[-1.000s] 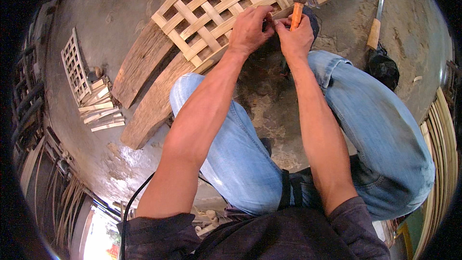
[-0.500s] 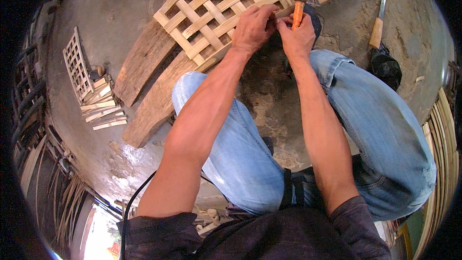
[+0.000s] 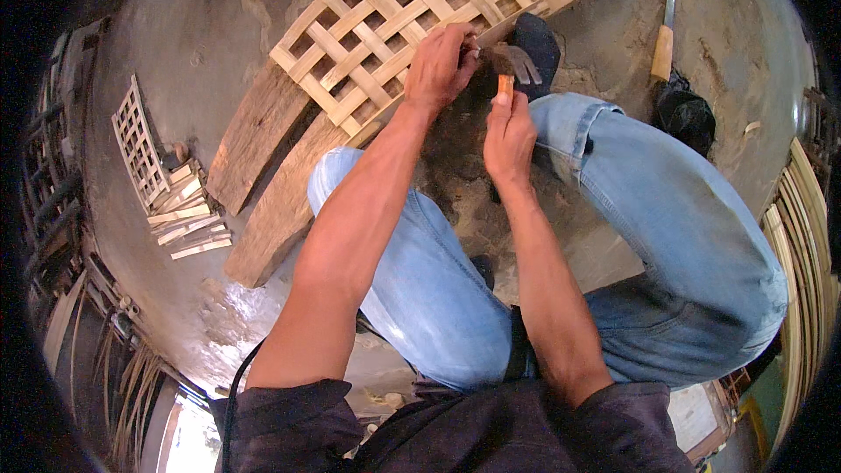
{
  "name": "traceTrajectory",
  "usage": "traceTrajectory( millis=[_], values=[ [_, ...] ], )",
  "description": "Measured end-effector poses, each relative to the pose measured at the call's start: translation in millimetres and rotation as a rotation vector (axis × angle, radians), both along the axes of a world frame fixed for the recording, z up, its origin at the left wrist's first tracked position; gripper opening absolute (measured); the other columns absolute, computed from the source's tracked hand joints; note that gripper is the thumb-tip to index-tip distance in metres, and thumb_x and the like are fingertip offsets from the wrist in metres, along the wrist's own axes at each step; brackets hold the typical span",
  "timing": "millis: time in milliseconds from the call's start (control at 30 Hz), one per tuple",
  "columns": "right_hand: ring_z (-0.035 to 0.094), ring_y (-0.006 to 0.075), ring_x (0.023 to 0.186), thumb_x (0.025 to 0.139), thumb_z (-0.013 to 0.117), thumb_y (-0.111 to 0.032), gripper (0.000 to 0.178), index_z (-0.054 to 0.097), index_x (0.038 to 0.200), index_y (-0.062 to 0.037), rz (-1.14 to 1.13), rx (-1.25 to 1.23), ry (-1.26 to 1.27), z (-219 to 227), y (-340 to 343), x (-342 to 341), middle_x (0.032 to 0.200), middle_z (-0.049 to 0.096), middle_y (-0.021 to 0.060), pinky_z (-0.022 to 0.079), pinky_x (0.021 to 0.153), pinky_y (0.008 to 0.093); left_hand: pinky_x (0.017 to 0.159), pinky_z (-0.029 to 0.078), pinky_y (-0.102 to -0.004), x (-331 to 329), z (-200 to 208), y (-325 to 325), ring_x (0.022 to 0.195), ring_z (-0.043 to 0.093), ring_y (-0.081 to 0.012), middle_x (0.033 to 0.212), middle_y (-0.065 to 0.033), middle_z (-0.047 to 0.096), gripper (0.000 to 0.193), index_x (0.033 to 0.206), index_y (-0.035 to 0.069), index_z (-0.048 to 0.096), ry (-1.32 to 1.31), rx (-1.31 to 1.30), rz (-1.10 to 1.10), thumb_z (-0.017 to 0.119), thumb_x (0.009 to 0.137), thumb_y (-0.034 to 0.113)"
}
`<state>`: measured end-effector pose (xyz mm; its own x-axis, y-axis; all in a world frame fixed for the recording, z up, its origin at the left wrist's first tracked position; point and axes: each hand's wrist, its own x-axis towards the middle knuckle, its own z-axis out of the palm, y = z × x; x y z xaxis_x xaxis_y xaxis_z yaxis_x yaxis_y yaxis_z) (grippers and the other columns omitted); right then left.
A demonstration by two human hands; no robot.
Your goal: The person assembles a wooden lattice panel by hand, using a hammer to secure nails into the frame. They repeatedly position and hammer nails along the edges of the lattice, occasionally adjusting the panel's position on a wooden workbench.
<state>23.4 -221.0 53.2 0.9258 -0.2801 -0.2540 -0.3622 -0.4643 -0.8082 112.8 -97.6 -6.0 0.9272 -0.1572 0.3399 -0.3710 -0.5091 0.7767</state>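
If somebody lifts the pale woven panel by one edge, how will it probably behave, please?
The woven panel is probably light for its size, since many open gaps show in its weave. It may flex slightly but likely not flop, because its flat strips interlace closely. It might slide or rock if pushed, as it lies across wooden boards.

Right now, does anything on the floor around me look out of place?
Possibly the long knife with a pale wooden handle, lying on the rough grey floor to your right: its metal blade is bare, oddly exposed.
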Motion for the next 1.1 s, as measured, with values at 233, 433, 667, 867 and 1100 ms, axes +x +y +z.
traceTrajectory(
  millis=[233, 433, 667, 867, 1100],
  values=[
    [0.064, 0.0457, 0.080, 0.092, 0.066, -0.026, 0.031, 0.053, 0.102, 0.0004, -0.136, -0.058, -0.075, 8.7, 11.1, 34.1, 0.083, 0.065, 0.0229, 0.048, 0.070, 0.0513, 0.077, 0.053, -0.0430, 0.4, 0.4, 0.4, 0.089, 0.065, -0.0341, 0.091, -0.0121, 0.068, 0.037, 0.110, 0.007, 0.054, 0.021, -0.021, 0.018, 0.072, 0.078, 0.002],
    [0.067, 0.0414, 0.083, 0.075, 0.079, -0.015, 0.038, 0.055, 0.100, 0.0007, -0.118, -0.200, -0.129, -15.7, 5.4, 77.8, 0.086, 0.067, 0.0215, 0.051, 0.075, 0.0484, 0.080, 0.052, -0.0437, 1.6, -0.9, -1.6, 0.093, 0.065, -0.0344, 0.095, -0.0138, 0.068, 0.035, 0.111, 0.007, 0.058, 0.093, 0.016, 0.038, 0.072, 0.079, 0.006],
    [0.068, 0.0387, 0.084, 0.074, 0.079, -0.015, 0.037, 0.058, 0.099, 0.0008, -0.108, -0.183, -0.144, -20.9, -2.6, 80.8, 0.087, 0.069, 0.0197, 0.052, 0.077, 0.0458, 0.084, 0.053, -0.0439, -0.6, 4.4, -0.2, 0.094, 0.065, -0.0340, 0.099, -0.0130, 0.067, 0.043, 0.116, 0.009, 0.058, 0.161, -0.031, 0.046, 0.073, 0.076, 0.007],
    [0.070, 0.0358, 0.085, 0.073, 0.081, -0.016, 0.039, 0.058, 0.100, 0.0000, -0.092, -0.140, -0.151, -24.2, -10.2, 81.8, 0.086, 0.071, 0.0162, 0.053, 0.078, 0.0437, 0.081, 0.053, -0.0427, 0.3, 2.7, -0.9, 0.092, 0.065, -0.0318, 0.096, -0.0112, 0.067, 0.045, 0.116, 0.010, 0.057, 0.130, -0.012, 0.065, 0.075, 0.074, 0.007],
    [0.070, 0.0353, 0.087, 0.074, 0.081, -0.015, 0.039, 0.057, 0.102, -0.0004, -0.065, -0.163, -0.105, -13.3, -3.9, 80.2, 0.087, 0.072, 0.0155, 0.053, 0.079, 0.0436, 0.079, 0.053, -0.0424, 0.8, 3.6, -2.7, 0.089, 0.066, -0.0314, 0.093, -0.0108, 0.067, 0.041, 0.113, 0.009, 0.059, 0.089, -0.009, 0.073, 0.076, 0.076, 0.010]
  ],
)
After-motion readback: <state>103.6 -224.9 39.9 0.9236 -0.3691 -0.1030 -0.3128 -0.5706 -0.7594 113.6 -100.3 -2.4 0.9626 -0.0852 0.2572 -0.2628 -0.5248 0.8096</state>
